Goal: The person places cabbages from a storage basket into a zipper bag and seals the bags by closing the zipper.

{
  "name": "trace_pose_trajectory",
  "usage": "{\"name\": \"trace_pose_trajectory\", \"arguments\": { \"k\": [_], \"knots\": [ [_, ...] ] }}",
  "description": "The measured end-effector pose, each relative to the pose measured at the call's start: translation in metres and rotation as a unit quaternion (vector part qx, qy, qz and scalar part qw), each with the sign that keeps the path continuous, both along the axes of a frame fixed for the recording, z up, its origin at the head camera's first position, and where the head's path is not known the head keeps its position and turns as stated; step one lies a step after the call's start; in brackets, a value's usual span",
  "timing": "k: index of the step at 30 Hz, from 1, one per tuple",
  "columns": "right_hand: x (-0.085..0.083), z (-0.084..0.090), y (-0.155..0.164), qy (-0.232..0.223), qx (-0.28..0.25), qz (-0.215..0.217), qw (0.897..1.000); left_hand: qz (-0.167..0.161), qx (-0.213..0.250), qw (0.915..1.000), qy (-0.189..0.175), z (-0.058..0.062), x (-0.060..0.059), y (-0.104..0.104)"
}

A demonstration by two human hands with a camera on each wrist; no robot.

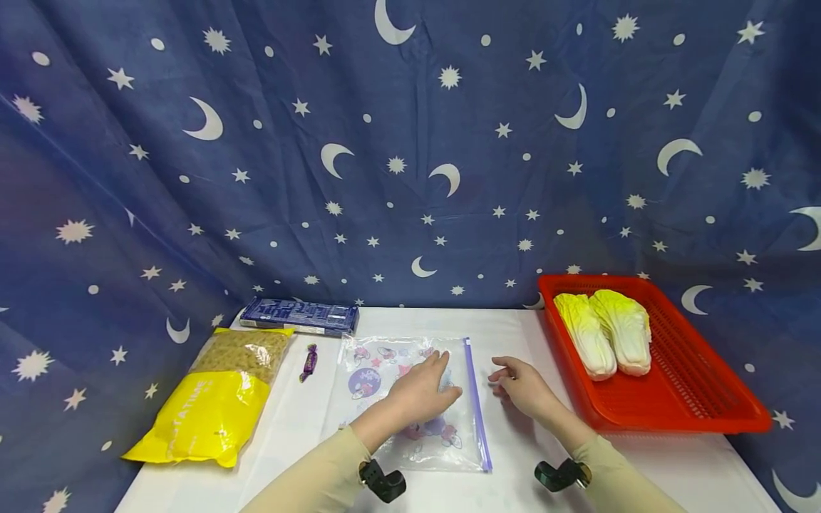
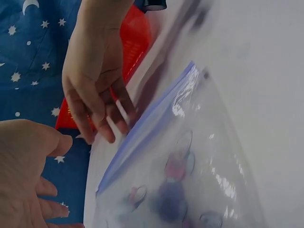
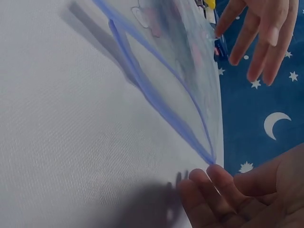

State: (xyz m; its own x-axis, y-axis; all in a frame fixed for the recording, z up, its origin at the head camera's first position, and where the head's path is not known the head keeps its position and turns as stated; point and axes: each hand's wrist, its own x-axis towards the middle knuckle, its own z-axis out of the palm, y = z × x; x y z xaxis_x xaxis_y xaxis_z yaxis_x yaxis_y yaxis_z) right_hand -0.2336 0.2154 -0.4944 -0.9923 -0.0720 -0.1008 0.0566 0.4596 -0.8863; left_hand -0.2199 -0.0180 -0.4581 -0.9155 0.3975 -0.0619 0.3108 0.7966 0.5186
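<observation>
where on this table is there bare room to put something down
Free patches on the white table: the strip between the zip bag and the red basket, behind the right hand; and the near edge below the bag. The left side is crowded by the yellow packet, candy and blue box.

Both forearms reach forward, side by side. The left hand [image 1: 420, 394] lies flat, palm down, fingers straight. The right hand [image 1: 521, 385] hovers just beside it, fingers loosely bent.

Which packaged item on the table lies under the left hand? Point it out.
The clear zip bag with cartoon prints and a purple seal strip. The left hand rests on it; the yellow pasta bag, blue box and purple candy lie farther left, untouched.
</observation>
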Motion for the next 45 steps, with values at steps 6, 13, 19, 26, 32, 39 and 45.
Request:
{"name": "trace_pose_trajectory", "arguments": {
  "k": [6, 13, 19, 26, 32, 39, 45],
  "knots": [
    [0.0, -0.002, 0.003, -0.028, -0.015, -0.011, 0.999, 0.02, -0.012, 0.9997, 0.001, -0.013, -0.001, 0.023],
    [-0.001, -0.005, 0.005, -0.034, -0.026, -0.018, 0.999, 0.045, -0.044, 0.9975, 0.03, -0.026, -0.005, 0.044],
    [-0.003, -0.013, 0.006, -0.03, -0.036, -0.02, 0.999, 0.072, -0.064, 0.9938, 0.055, -0.033, -0.003, 0.056],
    [-0.001, -0.012, 0.008, -0.028, -0.034, -0.023, 0.999, 0.078, -0.07, 0.9923, 0.066, -0.051, -0.006, 0.066],
    [-0.002, -0.01, 0.008, -0.032, -0.035, -0.018, 0.999, 0.083, -0.06, 0.9924, 0.068, -0.058, -0.01, 0.067],
    [-0.002, -0.011, 0.002, -0.034, -0.051, -0.012, 0.998, 0.067, 0.02, 0.9975, 0.009, -0.045, -0.01, 0.052],
    [-0.003, -0.013, -0.006, -0.034, -0.068, 0.002, 0.997, 0.056, 0.121, 0.9899, -0.048, -0.041, -0.01, 0.034]
  ]
}}
